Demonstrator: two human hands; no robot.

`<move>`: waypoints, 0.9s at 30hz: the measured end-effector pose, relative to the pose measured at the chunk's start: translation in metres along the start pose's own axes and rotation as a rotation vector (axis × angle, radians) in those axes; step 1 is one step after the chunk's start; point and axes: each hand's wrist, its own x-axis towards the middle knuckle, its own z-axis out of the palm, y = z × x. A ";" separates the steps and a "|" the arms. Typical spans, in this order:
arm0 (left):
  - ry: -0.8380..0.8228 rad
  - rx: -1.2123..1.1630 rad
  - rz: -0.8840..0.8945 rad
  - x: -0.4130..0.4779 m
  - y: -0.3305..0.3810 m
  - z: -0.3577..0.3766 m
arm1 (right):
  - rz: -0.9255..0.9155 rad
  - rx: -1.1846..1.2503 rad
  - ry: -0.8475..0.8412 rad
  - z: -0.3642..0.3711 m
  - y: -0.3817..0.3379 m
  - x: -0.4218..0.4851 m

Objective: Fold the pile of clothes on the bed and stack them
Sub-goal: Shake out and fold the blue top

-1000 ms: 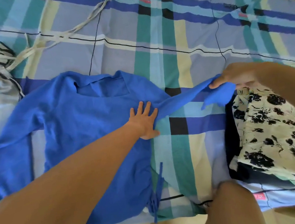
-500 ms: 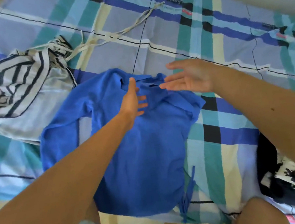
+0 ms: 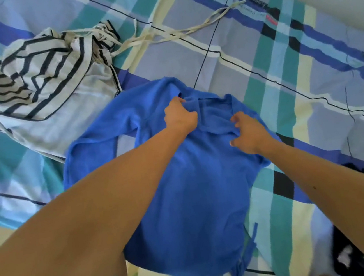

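- Your blue top (image 3: 183, 195) lies flat on the bed (image 3: 270, 58), right in front of you, with its neck end away from you.
- Your left hand (image 3: 181, 118) is at the neck of the top. Its fingers are curled round a bunch of the blue cloth.
- Your right hand (image 3: 248, 133) is near it, on the right shoulder of the top. Its fingers are bent and pinch a fold of the cloth.
- 1 sleeve (image 3: 83, 163) lies bent on the left side of the top.
- A thin blue tie (image 3: 251, 251) trails from the near right edge of the top.
- A striped garment (image 3: 31, 76) lies crumpled on the bed, up and to the left, just beside that sleeve.
- Cream strings (image 3: 175, 33) run from it across the sheet.
- Dark clothes (image 3: 351, 259) lie at the near right edge.
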 end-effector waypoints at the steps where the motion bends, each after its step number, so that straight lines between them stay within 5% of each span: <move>1: 0.017 -0.007 0.053 0.004 0.002 -0.007 | -0.011 -0.103 0.111 0.000 0.001 0.000; 4: 0.076 -0.007 0.151 0.012 0.001 -0.036 | -0.042 -0.323 0.265 -0.003 0.006 0.000; 9: 0.001 0.454 0.255 0.008 -0.029 -0.089 | 0.026 -0.151 -0.339 0.012 0.005 -0.010; 13: 0.207 0.670 0.389 -0.003 -0.055 -0.134 | -0.013 -0.135 -0.202 0.022 -0.004 -0.015; 23: 0.137 1.029 -0.206 -0.050 -0.103 -0.194 | -0.168 0.047 -0.210 0.034 -0.070 -0.034; 27: 0.045 0.876 -0.063 -0.053 -0.105 -0.208 | -0.192 0.069 -0.232 0.032 -0.088 -0.045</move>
